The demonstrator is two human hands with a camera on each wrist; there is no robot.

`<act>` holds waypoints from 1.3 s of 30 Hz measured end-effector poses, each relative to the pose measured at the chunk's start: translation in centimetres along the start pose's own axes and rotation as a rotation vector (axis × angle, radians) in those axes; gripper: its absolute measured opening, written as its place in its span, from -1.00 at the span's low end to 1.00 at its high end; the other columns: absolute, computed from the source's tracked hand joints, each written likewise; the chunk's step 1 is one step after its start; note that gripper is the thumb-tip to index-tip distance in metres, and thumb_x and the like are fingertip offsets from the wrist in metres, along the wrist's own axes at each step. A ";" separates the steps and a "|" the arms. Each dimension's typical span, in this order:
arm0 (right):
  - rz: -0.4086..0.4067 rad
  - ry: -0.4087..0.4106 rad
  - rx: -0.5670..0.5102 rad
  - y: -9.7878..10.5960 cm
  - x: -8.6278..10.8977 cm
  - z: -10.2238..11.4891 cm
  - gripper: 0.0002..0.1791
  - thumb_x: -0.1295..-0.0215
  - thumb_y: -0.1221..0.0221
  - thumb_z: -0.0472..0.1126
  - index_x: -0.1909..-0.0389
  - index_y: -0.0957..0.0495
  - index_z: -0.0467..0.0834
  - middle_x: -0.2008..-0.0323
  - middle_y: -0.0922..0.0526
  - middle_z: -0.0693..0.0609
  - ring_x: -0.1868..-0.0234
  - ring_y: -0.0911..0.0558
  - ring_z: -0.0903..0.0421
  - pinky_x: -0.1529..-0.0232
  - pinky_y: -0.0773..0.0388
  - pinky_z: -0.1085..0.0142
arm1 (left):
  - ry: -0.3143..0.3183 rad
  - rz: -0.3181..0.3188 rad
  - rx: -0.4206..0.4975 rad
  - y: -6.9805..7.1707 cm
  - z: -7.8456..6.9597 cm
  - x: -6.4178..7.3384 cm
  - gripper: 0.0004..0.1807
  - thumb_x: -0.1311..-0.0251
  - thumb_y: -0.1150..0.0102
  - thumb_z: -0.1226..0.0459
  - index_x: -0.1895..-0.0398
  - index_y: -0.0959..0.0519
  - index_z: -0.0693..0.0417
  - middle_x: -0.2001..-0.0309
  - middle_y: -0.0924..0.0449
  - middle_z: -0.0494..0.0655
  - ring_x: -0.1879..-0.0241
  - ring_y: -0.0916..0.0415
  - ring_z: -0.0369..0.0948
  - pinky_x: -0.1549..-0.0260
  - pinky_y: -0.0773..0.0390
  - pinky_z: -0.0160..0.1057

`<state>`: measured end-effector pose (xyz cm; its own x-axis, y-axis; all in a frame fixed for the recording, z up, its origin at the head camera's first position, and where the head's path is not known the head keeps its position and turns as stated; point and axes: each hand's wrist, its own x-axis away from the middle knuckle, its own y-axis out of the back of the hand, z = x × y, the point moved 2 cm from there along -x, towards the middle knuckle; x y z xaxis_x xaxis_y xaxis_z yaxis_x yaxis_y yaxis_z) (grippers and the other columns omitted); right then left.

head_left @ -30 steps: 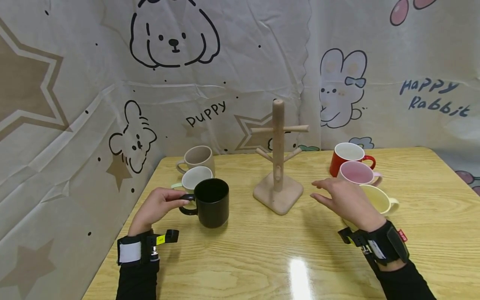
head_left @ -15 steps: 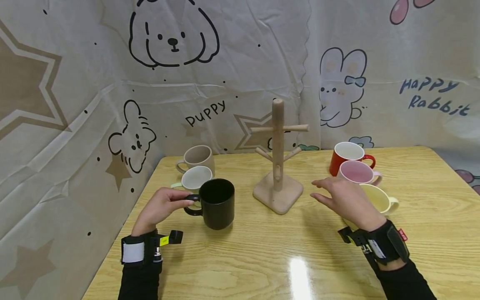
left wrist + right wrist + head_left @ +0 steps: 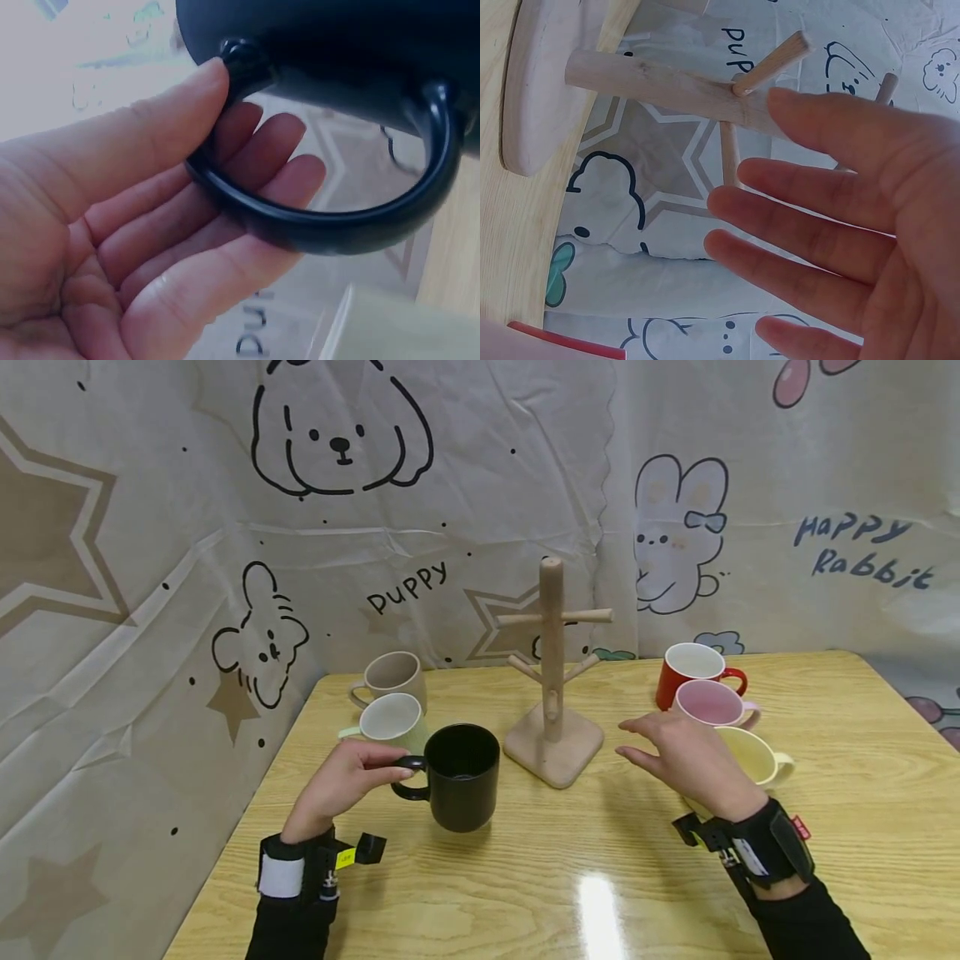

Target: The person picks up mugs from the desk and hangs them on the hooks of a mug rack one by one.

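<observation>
My left hand [image 3: 343,785] pinches the handle of a black mug [image 3: 463,785], thumb on top and fingertips through the loop, as the left wrist view shows. The mug is upright, just left of and in front of the wooden mug tree [image 3: 552,652]. In the left wrist view the black handle [image 3: 322,229] crosses the curled fingers. To the right of the mug tree, my right hand [image 3: 686,758] hovers with fingers extended, holding nothing, partly covering a yellow mug [image 3: 750,756]. The right wrist view has its spread fingers [image 3: 802,232] before the tree's post [image 3: 660,86].
Behind the black mug stand a pale green mug [image 3: 392,718] and a beige mug [image 3: 396,677]. A pink mug [image 3: 708,700] and a red mug [image 3: 678,681] line up behind the yellow one. A printed cloth [image 3: 480,485] hangs behind the wooden table [image 3: 517,877].
My left hand has carried the black mug to the right and slightly nearer, toward the mug tree. The right hand has stayed almost still.
</observation>
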<state>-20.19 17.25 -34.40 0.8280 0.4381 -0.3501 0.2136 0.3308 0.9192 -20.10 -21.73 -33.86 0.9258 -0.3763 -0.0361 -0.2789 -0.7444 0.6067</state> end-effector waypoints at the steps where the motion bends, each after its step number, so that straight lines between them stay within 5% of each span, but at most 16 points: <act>1: -0.002 0.005 -0.002 0.0 0.0 0.1 -0.63 -0.11 -0.27 -0.08 0.11 -0.61 -0.21 0.21 -0.69 -0.12 0.18 -0.66 -0.05 0.15 -0.58 0.07 | 0.000 0.007 0.010 -0.2 -0.3 0.0 -0.76 -0.13 -0.19 0.30 0.17 -0.63 0.26 0.24 -0.63 0.07 0.31 -0.48 -0.34 0.27 -0.52 -0.35; 13: 0.000 -0.002 0.001 0.1 0.0 0.1 -0.63 -0.11 -0.27 -0.08 0.11 -0.61 -0.20 0.20 -0.69 -0.11 0.17 -0.66 -0.04 0.14 -0.58 0.08 | 0.046 -0.029 0.061 -2.6 -3.2 0.4 -0.73 -0.12 -0.21 0.25 0.13 -0.63 0.20 0.19 -0.65 0.05 0.21 -0.56 -0.23 0.14 -0.52 -0.24; 39: -0.009 0.015 0.002 -0.1 0.0 -0.2 -0.63 -0.10 -0.28 -0.05 0.13 -0.62 -0.20 0.23 -0.70 -0.09 0.21 -0.67 0.00 0.17 -0.60 0.11 | 0.008 0.059 0.127 -5.9 -6.1 -1.5 -0.72 -0.12 -0.21 0.24 0.11 -0.63 0.18 0.13 -0.65 0.04 0.18 -0.56 -0.25 0.10 -0.52 -0.22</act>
<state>-20.33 17.38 -34.54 0.8184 0.4475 -0.3605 0.2218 0.3328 0.9165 -18.35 -13.42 -32.55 0.9088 -0.4173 0.0027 -0.3620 -0.7851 0.5025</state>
